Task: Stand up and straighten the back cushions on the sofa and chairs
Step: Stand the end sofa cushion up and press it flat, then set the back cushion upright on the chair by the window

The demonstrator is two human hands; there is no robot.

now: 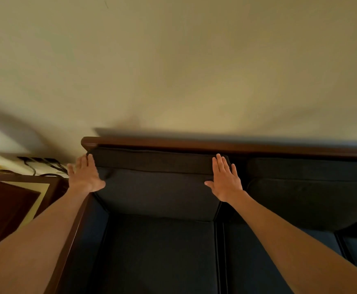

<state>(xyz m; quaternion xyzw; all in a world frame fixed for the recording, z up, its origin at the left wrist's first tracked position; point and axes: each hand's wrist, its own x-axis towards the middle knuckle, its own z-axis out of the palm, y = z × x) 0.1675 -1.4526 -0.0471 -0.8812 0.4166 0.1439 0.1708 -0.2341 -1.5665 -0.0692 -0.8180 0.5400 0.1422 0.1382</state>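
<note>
A dark back cushion [158, 185] stands upright against the wooden back rail [194, 143] of the sofa, at its left end. My left hand [86, 175] lies flat against the cushion's left edge, fingers apart and pointing up. On the cushion's right edge rests my right hand [225, 179], also flat with spread fingers. Neither hand grips the fabric. To the right, a second dark back cushion [309, 194] leans against the same rail. Dark blue seat cushions [158, 251] fill the sofa below.
A wooden armrest [75, 230] runs along the sofa's left side. Beyond it stands a dark wooden side table [14, 204] with a pale inset. A black power strip with cables [39, 162] lies by the beige wall [173, 71] behind.
</note>
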